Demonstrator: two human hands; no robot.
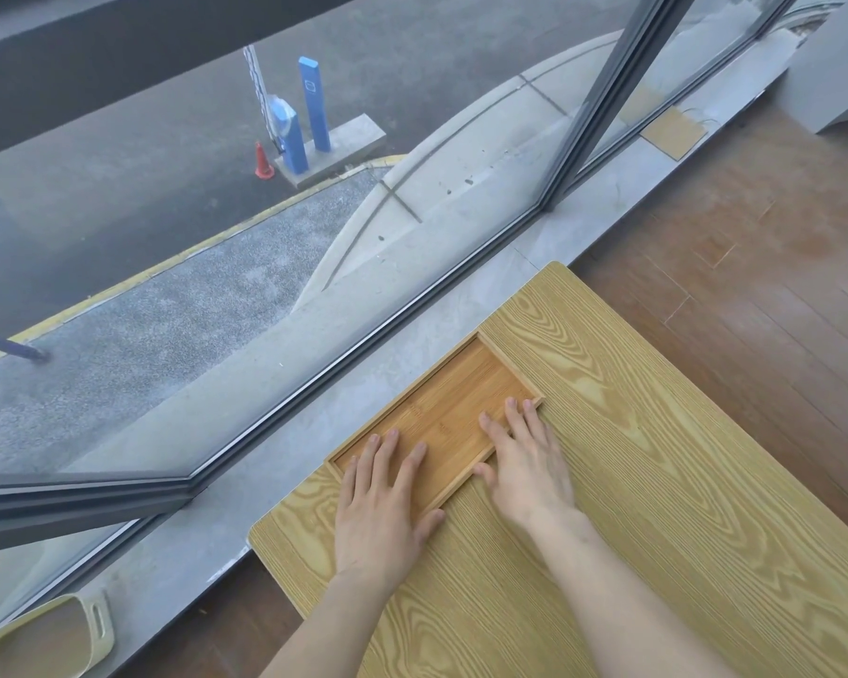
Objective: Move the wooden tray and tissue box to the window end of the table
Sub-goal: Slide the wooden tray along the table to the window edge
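Both hands lie flat and open, gripping nothing. The left hand (380, 501) has its fingers spread on the floor of the shallow rectangular bamboo tray (454, 408), thumb out on the table by the tray's near corner. The right hand (525, 462) drapes over the tray's near long rim, fingertips inside, palm on the tabletop. That's a press-and-slide contact, not a hold.

And the tray is already where it's wanted: right at the window end of the pale, bold-grained wooden table (657, 482), its far long rim running along the table's edge, apparently flush with it.

That's the danger from here. Any further forward push looks likely to send the tray's far side over the lip and tip it down onto the grey concrete sill (363, 384) below the glass. Flat palms give no way to catch it, since nothing is pinched. Uneven pressure, left against right, would probably skew it instead.

Materials now: the tray is honey-brown bamboo in fine strips, low raised rim, square corners, smooth, so it should glide easily on the laminate-looking top. The table has rounded corners and a thin edge. The sill is matte and dusty; the aluminium-framed window (314, 384) beyond looks down to pavement. A reddish plank floor (755, 261) lies to the right, and a pale green plastic basket (45, 638) sits at lower left.

No tissue box in sight, so that half appears undone.
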